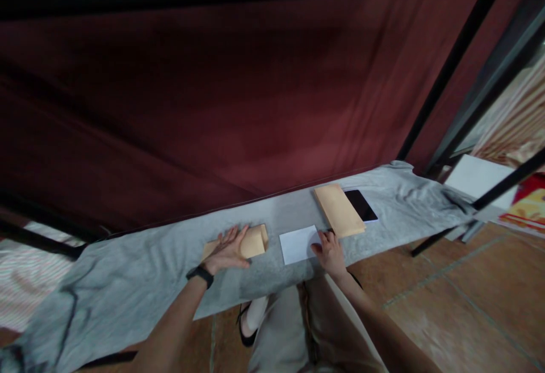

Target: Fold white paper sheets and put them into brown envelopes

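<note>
My left hand (pixel 230 250) lies flat with fingers spread on a brown paper envelope (pixel 255 241), whose right end shows a raised flap. A dark band is on that wrist. Beside it, to the right, a white sheet of paper (pixel 296 245) rests on the grey cloth. My right hand (pixel 329 252) has its fingers bent together at the sheet's right edge, the thumb over the paper. Just beyond that hand sits a stack of brown envelopes (pixel 339 209), which partly covers a dark-screened phone or tablet (pixel 361 205).
The grey cloth (pixel 157 265) covers a long narrow bench and is wrinkled at both ends. A dark red panel (pixel 238 106) rises behind it, framed by black metal bars (pixel 451 72). At the right are a white box (pixel 479 180) and a tiled floor (pixel 460 288).
</note>
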A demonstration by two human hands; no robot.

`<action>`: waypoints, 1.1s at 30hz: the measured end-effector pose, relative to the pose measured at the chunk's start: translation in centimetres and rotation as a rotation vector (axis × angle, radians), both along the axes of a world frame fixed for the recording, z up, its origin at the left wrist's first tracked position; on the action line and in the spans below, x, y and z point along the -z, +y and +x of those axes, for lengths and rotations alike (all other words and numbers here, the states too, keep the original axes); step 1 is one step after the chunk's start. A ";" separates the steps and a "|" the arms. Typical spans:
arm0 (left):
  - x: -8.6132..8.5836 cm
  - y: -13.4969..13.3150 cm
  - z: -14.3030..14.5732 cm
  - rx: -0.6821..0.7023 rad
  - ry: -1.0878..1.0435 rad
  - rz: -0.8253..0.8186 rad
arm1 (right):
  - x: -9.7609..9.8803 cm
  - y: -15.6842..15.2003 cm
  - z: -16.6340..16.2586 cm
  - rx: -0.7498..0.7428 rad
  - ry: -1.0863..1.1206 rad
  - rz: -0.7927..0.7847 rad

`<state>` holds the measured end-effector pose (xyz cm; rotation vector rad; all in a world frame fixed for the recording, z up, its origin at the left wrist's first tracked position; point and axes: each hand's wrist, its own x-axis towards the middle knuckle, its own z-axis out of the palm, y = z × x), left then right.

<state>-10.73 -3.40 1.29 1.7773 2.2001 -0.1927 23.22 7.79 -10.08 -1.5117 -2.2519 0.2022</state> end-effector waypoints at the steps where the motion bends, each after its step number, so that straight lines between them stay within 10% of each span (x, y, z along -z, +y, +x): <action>1: -0.1 0.3 -0.4 0.012 -0.011 -0.051 | 0.2 0.1 0.0 -0.007 0.001 -0.001; 22: 0.0 0.4 -0.9 0.092 0.026 0.129 | -0.5 -0.3 0.3 -0.023 0.020 0.018; 27: -0.5 -1.7 2.1 0.105 0.030 0.375 | -4.7 -1.0 -0.9 -0.145 0.293 0.024; 33: 0.5 -3.8 7.9 0.196 -0.072 0.546 | -10.4 -4.0 -3.9 -0.660 0.516 -0.454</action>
